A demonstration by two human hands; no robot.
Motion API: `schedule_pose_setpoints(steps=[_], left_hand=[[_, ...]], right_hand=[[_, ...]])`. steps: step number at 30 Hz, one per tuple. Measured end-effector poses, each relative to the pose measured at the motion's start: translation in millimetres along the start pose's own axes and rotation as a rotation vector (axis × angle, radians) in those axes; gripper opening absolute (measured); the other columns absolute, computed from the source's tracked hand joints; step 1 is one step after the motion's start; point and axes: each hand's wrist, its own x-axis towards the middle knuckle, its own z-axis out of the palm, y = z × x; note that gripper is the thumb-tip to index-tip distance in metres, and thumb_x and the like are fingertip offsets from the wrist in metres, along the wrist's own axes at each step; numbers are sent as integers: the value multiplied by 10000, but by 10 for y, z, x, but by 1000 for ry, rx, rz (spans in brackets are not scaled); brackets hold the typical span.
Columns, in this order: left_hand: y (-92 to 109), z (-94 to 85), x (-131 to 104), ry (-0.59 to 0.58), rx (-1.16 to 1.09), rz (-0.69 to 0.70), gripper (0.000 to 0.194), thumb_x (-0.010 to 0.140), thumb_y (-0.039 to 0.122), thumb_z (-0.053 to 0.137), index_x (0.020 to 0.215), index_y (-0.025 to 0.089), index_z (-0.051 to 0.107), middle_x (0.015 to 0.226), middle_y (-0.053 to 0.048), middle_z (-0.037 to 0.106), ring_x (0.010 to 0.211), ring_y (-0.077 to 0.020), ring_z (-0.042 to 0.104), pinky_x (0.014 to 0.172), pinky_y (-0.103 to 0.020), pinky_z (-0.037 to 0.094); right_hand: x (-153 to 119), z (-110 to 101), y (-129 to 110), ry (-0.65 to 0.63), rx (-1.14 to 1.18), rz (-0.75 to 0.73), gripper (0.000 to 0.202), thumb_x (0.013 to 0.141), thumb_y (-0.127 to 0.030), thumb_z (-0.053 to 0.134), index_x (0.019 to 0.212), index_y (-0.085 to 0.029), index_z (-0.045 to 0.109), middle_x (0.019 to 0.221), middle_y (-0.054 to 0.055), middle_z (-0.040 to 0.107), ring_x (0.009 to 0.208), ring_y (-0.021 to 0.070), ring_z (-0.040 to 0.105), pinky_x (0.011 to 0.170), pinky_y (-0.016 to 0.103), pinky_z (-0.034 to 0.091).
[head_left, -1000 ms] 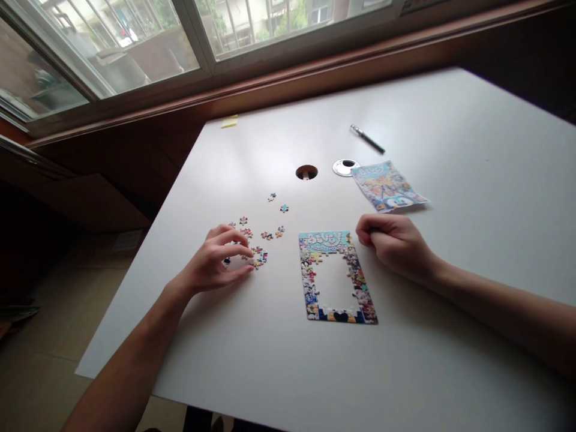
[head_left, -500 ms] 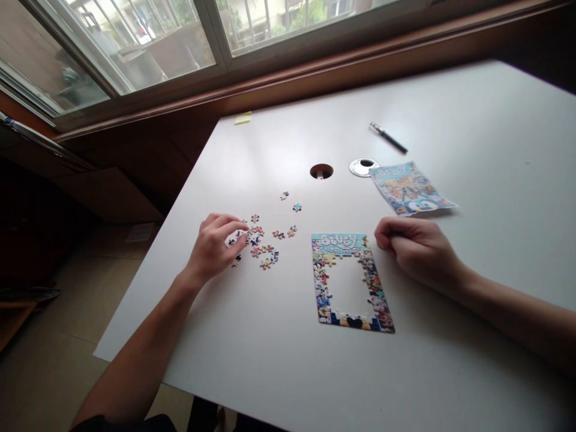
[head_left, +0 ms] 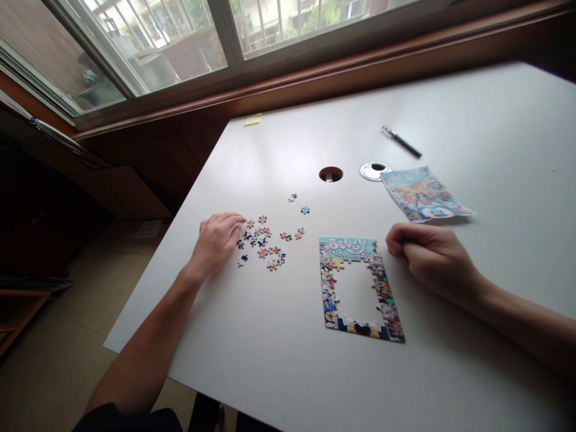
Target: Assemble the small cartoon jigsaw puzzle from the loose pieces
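The left hand (head_left: 216,243) rests curled but holding nothing on the loose puzzle pieces (head_left: 263,243) scattered on the worktop (head_left: 288,360), the right hand (head_left: 432,258) fisted beside the half-built puzzle (head_left: 360,288); such light, thin, stiff pieces probably pinch best by their edges.

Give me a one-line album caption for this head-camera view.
Left hand fingers loose puzzle pieces; right hand rests fisted beside the half-built puzzle frame.

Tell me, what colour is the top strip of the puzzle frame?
Light blue on the puzzle frame, seen from the head camera.
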Motion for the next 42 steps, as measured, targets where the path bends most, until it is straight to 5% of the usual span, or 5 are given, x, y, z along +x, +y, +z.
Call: schedule_pose_setpoints(steps=[6,14,25,42], left_hand=[[-134,-231,26,-27,-102,94,166,908,224,568,978,233,718,988,-17,733,921,-187,659,896,-341,462],[-124,-239,13,-111,-175,225,112,893,212,607,912,209,718,869,-14,703,784,-146,635,785,-290,476],[3,-124,-20,-51,-88,359,162,884,247,644,1028,245,719,1043,-57,641,1015,-216,556,942,-387,457],[30,-76,-9,-90,-176,433,74,843,264,672,892,237,721,1024,-35,697,1039,-224,579,937,-388,468]], right_hand=[[2,-4,4,-3,-31,12,175,635,-104,374,565,-214,492,553,-27,484,557,133,423,553,287,294],[-13,-26,84,10,-64,33,186,638,-106,391,580,-228,520,584,-22,514,577,145,448,568,303,301],[-10,-26,88,5,-81,45,172,633,-122,395,574,-229,517,576,-23,514,564,148,446,565,307,305],[8,-5,-82,-9,6,43,185,590,-63,385,552,-211,490,546,-17,481,558,136,432,562,280,324]])
